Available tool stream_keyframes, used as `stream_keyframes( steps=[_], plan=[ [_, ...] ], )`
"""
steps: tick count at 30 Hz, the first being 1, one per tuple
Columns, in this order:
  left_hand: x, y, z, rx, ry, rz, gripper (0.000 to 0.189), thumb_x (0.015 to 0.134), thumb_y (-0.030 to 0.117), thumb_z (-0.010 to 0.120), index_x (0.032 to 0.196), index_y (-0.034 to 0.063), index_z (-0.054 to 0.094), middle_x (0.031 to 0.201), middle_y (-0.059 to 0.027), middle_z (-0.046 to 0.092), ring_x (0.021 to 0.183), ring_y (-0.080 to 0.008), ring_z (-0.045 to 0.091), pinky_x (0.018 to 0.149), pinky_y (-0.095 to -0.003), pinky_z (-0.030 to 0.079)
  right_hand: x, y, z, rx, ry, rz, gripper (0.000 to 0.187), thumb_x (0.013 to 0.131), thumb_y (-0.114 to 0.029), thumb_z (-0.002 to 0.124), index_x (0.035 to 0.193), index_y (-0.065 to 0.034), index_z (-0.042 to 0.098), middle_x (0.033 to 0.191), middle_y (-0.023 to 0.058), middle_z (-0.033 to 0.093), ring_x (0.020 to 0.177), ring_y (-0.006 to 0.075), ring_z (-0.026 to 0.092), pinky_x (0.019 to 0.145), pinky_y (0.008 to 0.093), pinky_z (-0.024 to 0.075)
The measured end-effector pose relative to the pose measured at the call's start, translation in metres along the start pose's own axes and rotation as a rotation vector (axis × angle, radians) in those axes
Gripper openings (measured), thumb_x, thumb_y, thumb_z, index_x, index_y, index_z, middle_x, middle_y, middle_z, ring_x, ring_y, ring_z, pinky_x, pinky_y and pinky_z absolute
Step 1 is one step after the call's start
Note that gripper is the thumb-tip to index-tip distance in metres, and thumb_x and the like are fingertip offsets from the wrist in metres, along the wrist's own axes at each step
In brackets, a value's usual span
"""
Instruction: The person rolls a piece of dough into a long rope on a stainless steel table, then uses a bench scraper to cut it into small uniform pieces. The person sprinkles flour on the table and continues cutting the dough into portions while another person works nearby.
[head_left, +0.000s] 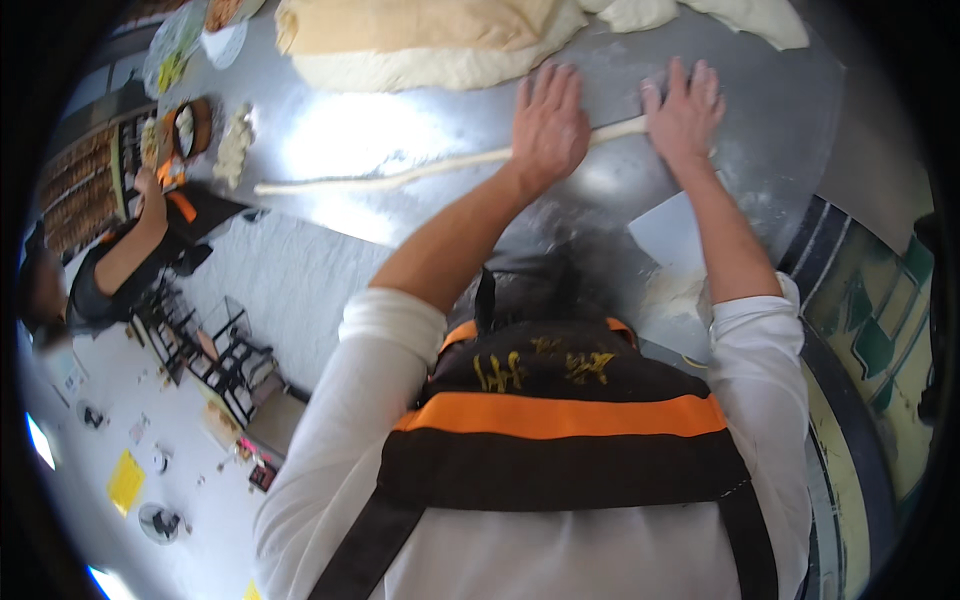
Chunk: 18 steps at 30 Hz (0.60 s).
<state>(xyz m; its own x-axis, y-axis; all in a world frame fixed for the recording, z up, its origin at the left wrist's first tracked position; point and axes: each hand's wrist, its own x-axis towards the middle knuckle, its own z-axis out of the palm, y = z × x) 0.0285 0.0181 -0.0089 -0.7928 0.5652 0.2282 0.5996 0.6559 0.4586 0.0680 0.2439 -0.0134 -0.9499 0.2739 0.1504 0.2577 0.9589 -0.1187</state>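
A long thin rope of dough (420, 172) lies across the metal worktop (780, 112), its thin end reaching far to the left. My left hand (551, 124) presses flat on the rope, palm down with the fingers pointing away from me. Over the rope's right end rests my right hand (684, 116), also palm down, its fingers spread. A short, thicker stretch of dough shows between the two hands. Beyond my left fingertips lies a large slab of dough (420, 71) with a yellower layer (409, 26) on top.
More dough pieces (637, 13) lie at the far right. Small dough lumps (235, 146) sit at the left, near a round pan (191, 127) and a co-worker's hand (146, 180). A white sheet (667, 229) and loose flour (675, 296) lie by my right forearm.
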Motion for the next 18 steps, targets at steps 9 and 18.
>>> stream_keyframes(
  steps=[9, 18],
  plan=[
    [-0.074, 0.028, -0.047, -0.079, -0.325, 0.032, 0.063, 0.101, 0.029, 0.065, 0.154, -0.0016, 0.051, 0.163, -0.021, 0.049, 0.156, -0.04, 0.039, 0.125, -0.0641, 0.03, -0.106, -0.018, -0.036, -0.027, -0.282, -0.022, 0.064, 0.102, -0.042, 0.068, 0.159, -0.0151, 0.055, 0.169, 0.027, 0.038, 0.156, 0.0451, 0.034, 0.126, 0.0632, 0.0252],
    [-0.017, 0.003, -0.02, 0.028, -0.221, 0.026, 0.063, 0.103, 0.034, 0.064, 0.154, -0.0017, 0.052, 0.163, -0.0196, 0.049, 0.156, -0.0394, 0.039, 0.126, -0.064, 0.028, -0.014, 0.02, -0.007, -0.159, -0.133, -0.01, 0.06, 0.105, -0.044, 0.062, 0.157, -0.0141, 0.055, 0.167, 0.0277, 0.041, 0.157, 0.045, 0.033, 0.126, 0.0608, 0.0277]
  ],
)
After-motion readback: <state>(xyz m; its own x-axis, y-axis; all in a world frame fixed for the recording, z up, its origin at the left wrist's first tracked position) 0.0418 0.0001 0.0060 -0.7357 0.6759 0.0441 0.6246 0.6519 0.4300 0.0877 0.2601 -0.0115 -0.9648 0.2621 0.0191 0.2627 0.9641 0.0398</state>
